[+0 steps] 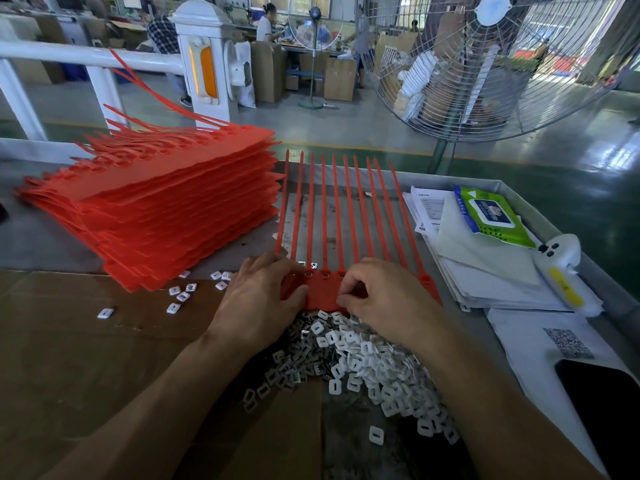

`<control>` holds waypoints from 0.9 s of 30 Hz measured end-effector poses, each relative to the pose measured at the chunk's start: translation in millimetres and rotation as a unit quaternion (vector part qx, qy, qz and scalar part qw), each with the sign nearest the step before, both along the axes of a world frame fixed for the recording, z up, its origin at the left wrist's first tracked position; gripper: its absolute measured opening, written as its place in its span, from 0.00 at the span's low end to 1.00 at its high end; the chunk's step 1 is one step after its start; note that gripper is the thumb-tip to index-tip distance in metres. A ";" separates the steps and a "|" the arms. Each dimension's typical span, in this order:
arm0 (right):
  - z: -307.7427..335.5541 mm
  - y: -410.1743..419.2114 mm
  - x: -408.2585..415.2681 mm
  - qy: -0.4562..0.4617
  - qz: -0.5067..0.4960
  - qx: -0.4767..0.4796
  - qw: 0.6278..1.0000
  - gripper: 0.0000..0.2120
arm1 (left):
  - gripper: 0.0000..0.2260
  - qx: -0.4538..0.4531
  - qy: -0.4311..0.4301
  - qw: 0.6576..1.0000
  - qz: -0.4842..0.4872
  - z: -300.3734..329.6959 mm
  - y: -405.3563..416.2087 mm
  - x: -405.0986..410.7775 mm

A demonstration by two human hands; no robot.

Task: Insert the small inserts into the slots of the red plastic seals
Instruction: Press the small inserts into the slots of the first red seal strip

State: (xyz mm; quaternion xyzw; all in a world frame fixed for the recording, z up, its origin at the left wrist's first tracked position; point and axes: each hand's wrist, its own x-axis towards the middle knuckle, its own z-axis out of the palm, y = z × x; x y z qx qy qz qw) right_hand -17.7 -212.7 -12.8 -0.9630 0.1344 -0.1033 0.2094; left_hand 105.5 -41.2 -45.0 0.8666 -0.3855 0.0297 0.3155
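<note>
Factory floor stretches behind a grey tabletop (41, 237), with a big fan (491, 64) standing just beyond its far edge. On the left sits a tall stack (156, 216) of red seals, seemingly waiting their turn. At the centre lies the working strip of seals (322, 292), tails pointing away. Papers (485, 271) and a wipes pack (491, 216) lie to the right. Nearest the person, a heap of inserts (367, 358) spreads across the tabletop, with strays (180, 296) by the stack. The left hand (263, 299) presses the strip's heads, fingers loosely bent. The right hand (377, 299) has its fingers curled at a slot; whether they pinch an insert I cannot tell. Two middle slots look empty, so most work remains.
</note>
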 end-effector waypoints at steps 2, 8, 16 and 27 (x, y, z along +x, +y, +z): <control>1.4 0.9 -0.3 -0.008 -0.003 0.000 1.000 0.07 | 0.15 0.000 0.000 1.000 0.001 0.1 -0.2 -0.2; 10.1 -6.9 -4.7 -0.053 -0.066 0.075 0.994 0.08 | 0.15 -0.001 0.009 1.000 -0.001 0.5 0.5 0.4; 12.7 -57.4 -17.1 -0.066 -0.280 0.183 0.940 0.10 | 0.15 0.000 0.006 1.000 -0.001 1.2 -0.1 1.5; 1.5 -55.9 -11.6 -0.047 -0.291 0.131 0.947 0.11 | 0.15 -0.009 0.004 1.000 -0.004 -0.1 1.0 1.5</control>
